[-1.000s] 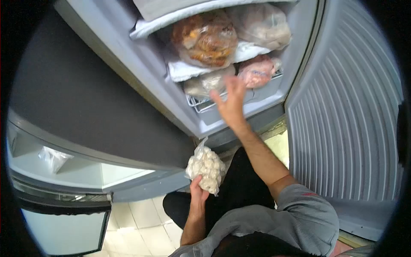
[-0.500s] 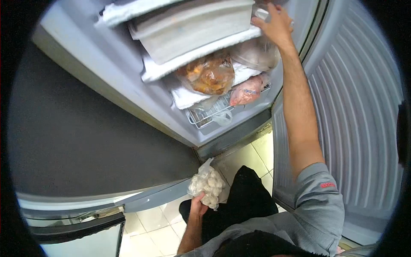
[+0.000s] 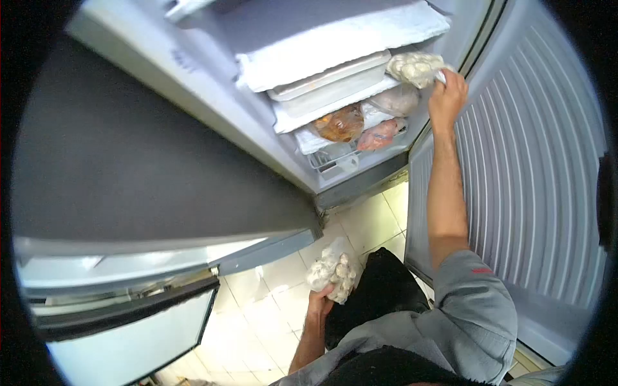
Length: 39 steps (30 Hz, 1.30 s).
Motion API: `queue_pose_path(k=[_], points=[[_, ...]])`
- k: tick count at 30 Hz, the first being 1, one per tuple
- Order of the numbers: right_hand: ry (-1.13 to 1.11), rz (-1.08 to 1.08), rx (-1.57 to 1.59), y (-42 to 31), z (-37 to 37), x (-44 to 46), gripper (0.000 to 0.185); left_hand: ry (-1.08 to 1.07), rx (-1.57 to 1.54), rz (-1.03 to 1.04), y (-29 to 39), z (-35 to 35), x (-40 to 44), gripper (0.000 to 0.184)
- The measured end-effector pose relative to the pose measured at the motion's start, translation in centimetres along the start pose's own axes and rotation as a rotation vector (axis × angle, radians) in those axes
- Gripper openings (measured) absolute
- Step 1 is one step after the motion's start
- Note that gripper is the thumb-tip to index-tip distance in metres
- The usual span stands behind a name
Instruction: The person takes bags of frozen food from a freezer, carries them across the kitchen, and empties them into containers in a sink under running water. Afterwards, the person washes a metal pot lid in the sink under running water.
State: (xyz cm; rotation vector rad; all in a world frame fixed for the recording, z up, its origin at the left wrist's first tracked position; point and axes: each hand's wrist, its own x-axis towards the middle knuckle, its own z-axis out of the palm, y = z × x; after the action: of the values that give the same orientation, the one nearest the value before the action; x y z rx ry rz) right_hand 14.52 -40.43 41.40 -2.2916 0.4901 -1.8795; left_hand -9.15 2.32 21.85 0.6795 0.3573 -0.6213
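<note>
My left hand (image 3: 320, 300) is closed on a clear plastic bag of pale round pieces (image 3: 340, 276), held low above the floor near my knee. What the pieces are, I cannot make out. At the freezer's right side, my right hand (image 3: 449, 96) grips the gathered end of a second clear bag of pale pieces (image 3: 414, 69). That bag lies at the shelf opening, right of a white lidded tub (image 3: 335, 85). Whether the shelf bears its weight is hard to see.
Below the tub, the open freezer holds an orange-brown bagged item (image 3: 341, 123), a pink bagged item (image 3: 378, 134) and a whitish bag (image 3: 394, 100). A frosted shelf (image 3: 347, 42) is above. The ribbed door (image 3: 521, 154) stands open at right; another open door (image 3: 135, 334) is lower left.
My right hand has come back from deep beside the tub and now holds a bag of pale pieces. The view has shifted, showing the shelf above the tub.
</note>
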Motion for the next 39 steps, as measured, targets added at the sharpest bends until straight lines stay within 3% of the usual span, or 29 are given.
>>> queue_pose_path(k=[3,7,9,11,14,16,18,20,22,25,26,29,31,33,39], points=[[-0.039,0.054,0.045,-3.4,-4.4,-1.0,0.015,0.009,-0.014,0.093,0.9,1.8,-4.1,0.074],[-0.229,0.328,0.127,-6.1,-8.3,-5.1,0.015,-0.121,0.068,0.211,2.2,3.7,-6.9,0.071],[-0.471,0.555,0.241,-8.5,-11.8,-8.0,0.012,-0.024,0.174,0.182,4.1,6.7,-8.9,0.07],[-0.741,0.688,0.347,-9.4,-14.6,-11.9,0.015,-0.074,0.224,0.216,5.3,7.4,-10.2,0.071],[-0.739,0.579,0.595,-11.9,-18.4,-16.4,0.019,-0.052,0.179,0.178,6.9,9.5,-13.0,0.065],[-1.174,1.324,0.918,-15.7,-22.4,-14.1,0.025,-0.036,0.073,0.198,6.6,10.0,-14.3,0.063],[-1.317,1.333,1.01,-17.8,-26.2,-11.3,0.025,-0.041,-0.038,0.197,5.8,10.0,-15.9,0.061],[-1.471,1.319,1.065,-18.7,-28.3,-10.3,0.025,-0.11,-0.045,0.157,5.6,9.7,-15.8,0.074],[-1.683,1.544,1.217,-19.2,-29.9,-9.9,0.027,-0.123,-0.046,0.188,5.4,10.1,-16.8,0.074],[-1.78,1.476,1.244,-19.4,-31.2,-9.8,0.032,-0.172,-0.03,0.239,5.6,10.5,-18.1,0.068],[-1.9,1.217,1.283,-16.8,-30.2,-12.2,0.042,-0.226,-0.025,0.254,5.5,10.5,-18.6,0.062],[-2.01,1.203,1.065,-19.9,-32.1,-11.4,0.046,-0.246,0.05,0.315,5.6,11.1,-20.4,0.061],[-2.179,1.204,1.016,-22.0,-31.6,-9.7,0.05,-0.132,0.057,0.364,6.2,12.4,-22.1,0.064],[-2.212,1.193,1.05,-23.7,-31.3,-8.9,0.051,-0.032,0.062,0.422,5.2,12.4,-22.8,0.064],[-2.64,0.693,1.155,-24.6,-28.2,-9.5,0.061,0.22,0.171,0.685,2.5,13.1,-23.8,0.062]])
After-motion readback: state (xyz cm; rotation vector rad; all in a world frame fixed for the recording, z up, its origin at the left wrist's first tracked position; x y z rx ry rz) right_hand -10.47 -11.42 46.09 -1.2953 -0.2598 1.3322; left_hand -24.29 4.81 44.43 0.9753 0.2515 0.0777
